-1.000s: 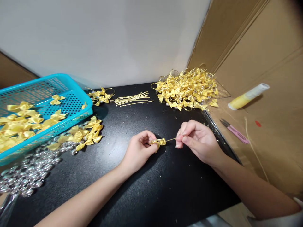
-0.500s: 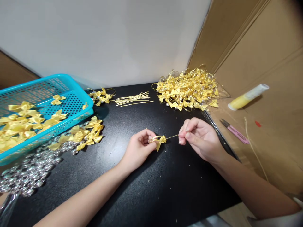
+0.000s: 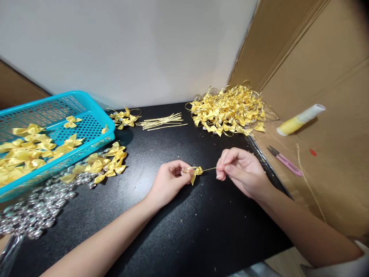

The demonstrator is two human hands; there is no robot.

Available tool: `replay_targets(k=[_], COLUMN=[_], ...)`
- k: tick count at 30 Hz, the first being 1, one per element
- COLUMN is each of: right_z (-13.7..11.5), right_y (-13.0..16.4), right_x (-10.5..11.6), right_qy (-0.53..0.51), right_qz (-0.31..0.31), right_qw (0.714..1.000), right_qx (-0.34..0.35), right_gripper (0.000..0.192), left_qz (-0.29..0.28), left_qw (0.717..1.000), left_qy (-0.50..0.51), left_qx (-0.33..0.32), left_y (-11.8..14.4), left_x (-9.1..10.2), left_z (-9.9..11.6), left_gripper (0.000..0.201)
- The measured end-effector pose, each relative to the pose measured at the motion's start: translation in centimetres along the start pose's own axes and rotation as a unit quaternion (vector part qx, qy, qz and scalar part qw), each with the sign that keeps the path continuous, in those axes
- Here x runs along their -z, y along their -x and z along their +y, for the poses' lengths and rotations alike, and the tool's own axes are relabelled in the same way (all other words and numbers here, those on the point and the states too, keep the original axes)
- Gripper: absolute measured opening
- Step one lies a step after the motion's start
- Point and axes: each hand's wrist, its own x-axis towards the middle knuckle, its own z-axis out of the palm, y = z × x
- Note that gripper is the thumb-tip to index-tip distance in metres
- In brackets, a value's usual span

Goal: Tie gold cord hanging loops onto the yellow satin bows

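Note:
Over the middle of the black table, my left hand pinches a yellow ribbon bow with a gold loop at its left side. A thin gold tie runs from the bow to the right. Its far end is pinched between the thumb and fingers of my right hand. The tie looks straight between the two hands. Whether a bead sits behind the bow is hidden by my left fingers.
A turquoise basket of yellow bows stands left, with silver beads before it. Gold ties lie at the back, near a heap of looped bows. At right are pink-handled snips and a yellow-white tube.
Both hands keep their hold on the bow and the tie. My right hand has shifted very slightly left and down; the whole view has moved a little.

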Motion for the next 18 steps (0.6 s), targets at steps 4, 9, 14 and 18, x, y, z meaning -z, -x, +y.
replay_targets(k=[4, 9, 14, 18], right_z=[0.22, 0.49, 0.7, 0.77], right_y=[0.04, -0.06, -0.05, -0.08], right_x=[0.02, -0.03, -0.08, -0.18], right_qy=[0.012, 0.01, 0.019, 0.036], right_qz=[0.009, 0.01, -0.004, -0.018], right_qw=[1.0, 1.0, 1.0, 0.998], right_qx=[0.009, 0.012, -0.019, -0.04], right_gripper=[0.011, 0.011, 0.016, 0.019], left_qz=[0.014, 0.021, 0.023, 0.069], left_qw=[1.0, 0.997, 0.992, 0.977], left_qy=[-0.026, -0.063, -0.109, -0.18], left_qx=[-0.002, -0.025, -0.052, -0.096], left_y=[-0.1, -0.28, -0.42, 0.05], left_x=[-0.14, -0.14, 0.08, 0.22], left_z=[-0.08, -0.12, -0.27, -0.19], left_gripper=[0.007, 0.007, 0.019, 0.025])
